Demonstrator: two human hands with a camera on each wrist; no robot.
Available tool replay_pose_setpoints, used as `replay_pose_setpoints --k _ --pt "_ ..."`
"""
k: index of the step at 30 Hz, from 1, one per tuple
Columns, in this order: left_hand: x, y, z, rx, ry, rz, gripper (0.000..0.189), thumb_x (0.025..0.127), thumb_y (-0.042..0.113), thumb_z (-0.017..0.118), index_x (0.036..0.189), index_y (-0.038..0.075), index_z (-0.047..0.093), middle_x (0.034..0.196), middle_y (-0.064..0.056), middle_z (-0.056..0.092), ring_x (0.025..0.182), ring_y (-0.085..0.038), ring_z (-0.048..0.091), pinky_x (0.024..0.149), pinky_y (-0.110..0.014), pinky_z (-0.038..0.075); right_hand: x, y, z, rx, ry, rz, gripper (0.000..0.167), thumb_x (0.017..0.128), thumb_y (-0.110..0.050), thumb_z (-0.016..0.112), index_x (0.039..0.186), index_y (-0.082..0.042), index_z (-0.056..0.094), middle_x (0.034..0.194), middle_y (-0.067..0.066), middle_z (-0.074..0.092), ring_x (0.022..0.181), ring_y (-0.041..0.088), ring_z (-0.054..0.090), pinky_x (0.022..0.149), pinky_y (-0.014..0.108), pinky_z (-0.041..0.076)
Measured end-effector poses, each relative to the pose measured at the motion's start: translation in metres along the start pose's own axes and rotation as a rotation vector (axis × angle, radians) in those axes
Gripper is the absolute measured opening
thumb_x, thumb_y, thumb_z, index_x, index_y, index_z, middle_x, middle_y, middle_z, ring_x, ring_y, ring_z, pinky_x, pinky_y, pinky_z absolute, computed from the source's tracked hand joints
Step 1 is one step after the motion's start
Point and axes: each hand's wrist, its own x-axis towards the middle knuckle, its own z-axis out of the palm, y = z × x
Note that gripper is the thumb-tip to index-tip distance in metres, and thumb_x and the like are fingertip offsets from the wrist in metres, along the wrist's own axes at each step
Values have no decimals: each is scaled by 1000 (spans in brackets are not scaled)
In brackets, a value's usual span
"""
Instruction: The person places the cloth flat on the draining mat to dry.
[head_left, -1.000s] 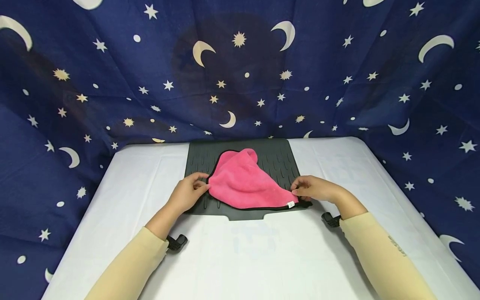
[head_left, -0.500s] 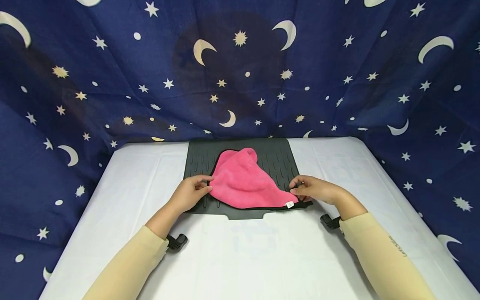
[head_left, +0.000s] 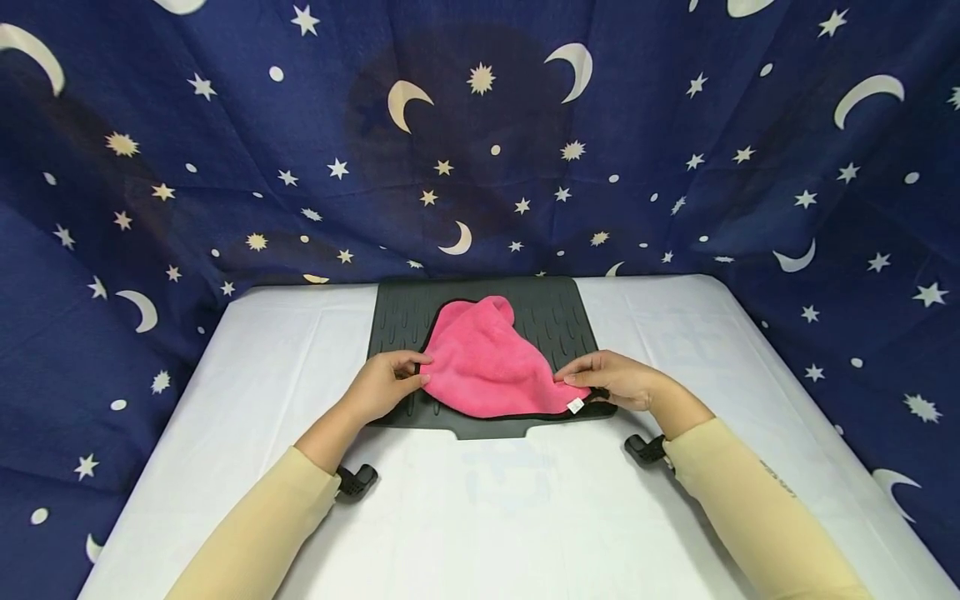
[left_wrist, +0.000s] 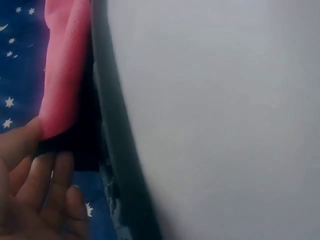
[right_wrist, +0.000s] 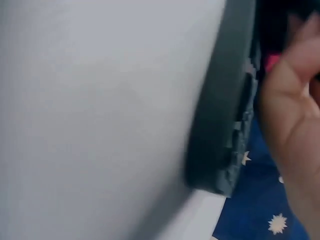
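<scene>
A pink plush cloth with black edging lies bunched on a dark grey ridged mat. My left hand pinches its left edge. In the left wrist view, the thumb of my left hand rests on the pink side with the fingers below. At the cloth's right corner, beside a small white tag, my right hand pinches the fabric and folds it inward. The right wrist view shows my right hand blurred, with only a sliver of pink past it.
The mat has a tab at its front edge and sits toward the back of a white-covered table. Behind and at both sides hangs a dark blue curtain with moons and stars. Black wrist devices show below both forearms.
My right hand has shifted left, bringing the tagged corner of the cloth inward. My left hand has moved slightly right onto the cloth's left edge.
</scene>
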Motion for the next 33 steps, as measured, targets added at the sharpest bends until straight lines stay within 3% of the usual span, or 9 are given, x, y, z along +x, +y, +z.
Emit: replay_pose_setpoints --k 6,10,13,15,19,22,25,29,33 --pt "3 6 -21 -40 161 -6 27 95 19 72 121 11 73 97 -5 70 84 -18 63 70 -29 52 -9 -16 -11 47 315 -265 25 94 -6 70 118 1 71 93 -9 71 69 6 52 62 19 44" --pt "4 12 -30 -48 202 -13 25 95 17 72 119 9 73 93 -7 67 77 -19 59 61 -27 48 -18 -21 -14 -28 396 -326 32 92 -6 72 122 4 68 105 -3 71 84 7 64 76 20 53" --pt "6 8 -26 0 146 -29 26 95 17 71 119 7 73 89 -6 66 75 -18 56 61 -28 46 -18 -14 -10 -167 366 -246 38 91 -10 74 126 2 66 121 4 67 84 9 64 77 24 55" --pt "6 2 -21 62 78 -39 26 95 15 70 120 6 72 90 -6 67 72 -16 54 62 -29 45 -15 -7 -6 -255 303 -177 40 90 -12 76 127 0 66 120 9 64 80 11 60 73 26 54" --pt "6 -11 -14 161 -24 -48 29 95 10 69 124 6 70 103 -9 71 69 -13 52 62 -28 44 -10 -1 1 -346 175 -109 40 89 -6 76 127 1 66 87 8 61 68 9 48 65 26 48" --pt "5 -11 -16 165 -50 -66 32 93 8 70 126 8 69 114 -12 70 65 -13 52 60 -29 45 -9 -4 1 -344 124 -95 39 88 0 74 125 3 66 78 5 59 61 10 43 65 26 45" --pt "5 -9 -22 165 -75 -84 34 94 8 69 128 9 68 121 -14 68 61 -14 49 58 -30 43 -9 -7 -1 -382 73 -80 36 89 -3 74 124 1 67 103 12 68 78 14 55 76 29 50" --pt "5 -7 -25 202 -136 -82 36 93 9 70 129 9 66 104 -9 69 67 -14 51 63 -31 45 -7 -8 -4 -411 -7 -66 33 94 -8 70 126 0 66 128 19 61 103 23 61 89 36 53" --pt "9 -10 -24 154 -173 -67 34 95 16 69 127 6 64 100 -9 66 82 -17 59 75 -33 50 -1 -13 -9 -314 -11 -50 34 100 -8 59 131 6 58 128 22 60 100 25 62 92 40 54"
